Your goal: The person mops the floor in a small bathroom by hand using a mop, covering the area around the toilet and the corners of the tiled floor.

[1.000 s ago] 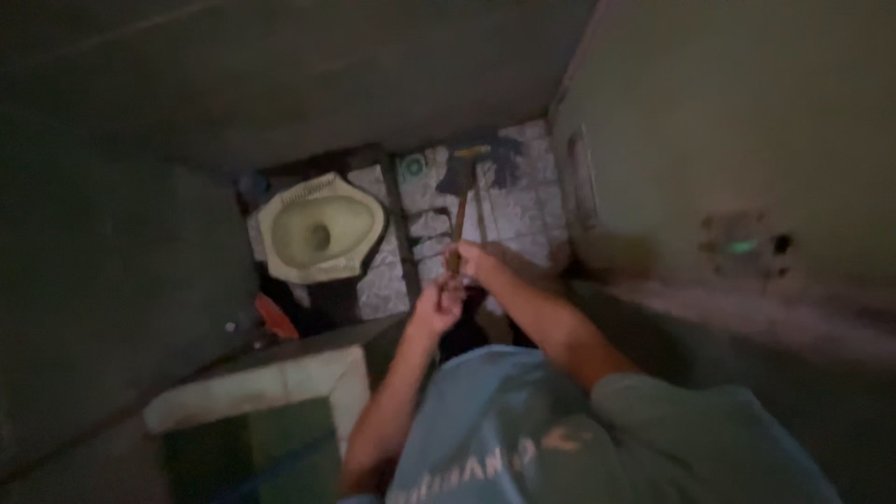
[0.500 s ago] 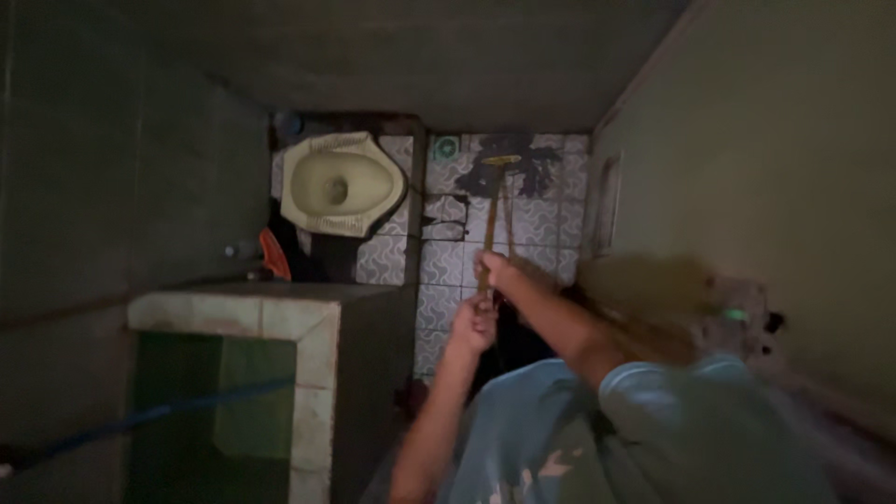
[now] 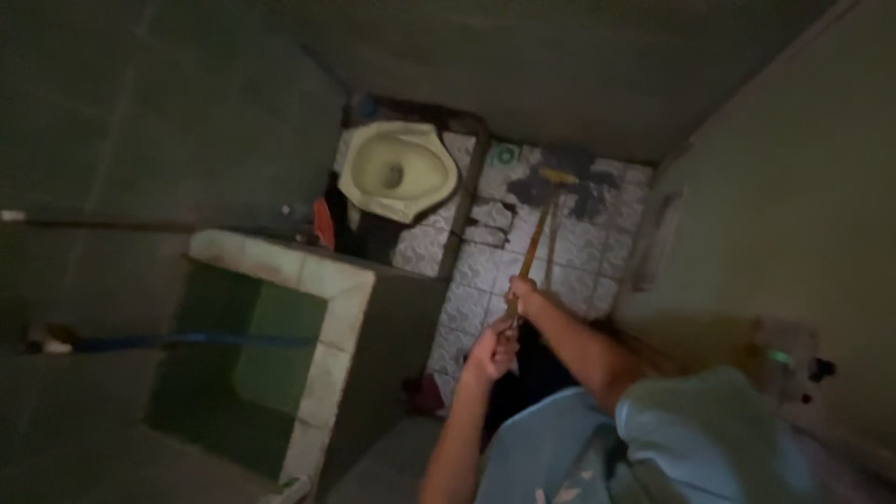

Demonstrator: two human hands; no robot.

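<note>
Looking down from the head camera, I see a dim tiled floor [image 3: 485, 280] with pale swirl-patterned tiles, and a square tiled water basin [image 3: 322, 308] at near left. Far beyond sits a cream squat toilet [image 3: 397, 170]. My judgement: scrubbing is in hand, wanting firm pushes at the dark patch. Both hands, left [image 3: 490, 353] and right [image 3: 523, 297], clench a long wooden brush handle [image 3: 534, 245]; its yellow head [image 3: 558, 176] rests on the far floor.

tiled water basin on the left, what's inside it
Inside the white-tiled square water basin, dim green inner walls show, and a blue hose runs in over its left rim. The light is too low to tell whether it holds water or what lies at the bottom.
</note>
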